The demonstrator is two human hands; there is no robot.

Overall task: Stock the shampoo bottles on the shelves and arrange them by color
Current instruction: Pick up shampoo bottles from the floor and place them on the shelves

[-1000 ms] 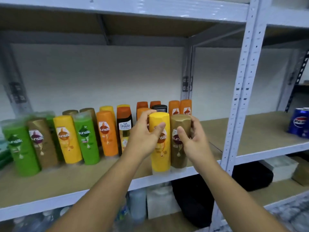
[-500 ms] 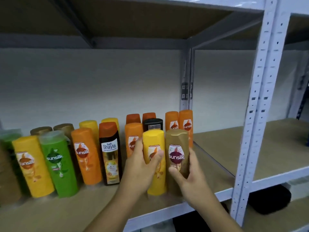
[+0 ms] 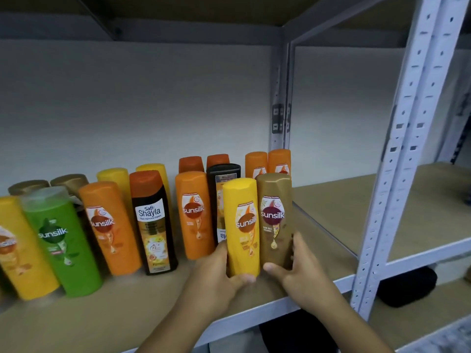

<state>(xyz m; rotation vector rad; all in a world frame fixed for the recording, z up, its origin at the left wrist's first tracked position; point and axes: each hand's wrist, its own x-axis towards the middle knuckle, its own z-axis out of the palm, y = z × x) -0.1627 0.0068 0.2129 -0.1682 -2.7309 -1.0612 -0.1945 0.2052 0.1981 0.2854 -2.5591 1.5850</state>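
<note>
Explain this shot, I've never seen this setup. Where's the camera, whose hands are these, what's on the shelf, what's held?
No machine here: a person works with bare hands. The single view comes from a wide-angle camera worn on the head, looking forward and down, so both arms enter from the bottom. The left hand grips a yellow Sunsilk bottle. The right hand grips a gold Sunsilk bottle beside it. Both are upright, near the front of the wooden shelf board. To their left stand an orange Sunsilk bottle, a dark Safi Shayla bottle and a green Sunsilk bottle, with more behind. The colours are not yet grouped.
</note>
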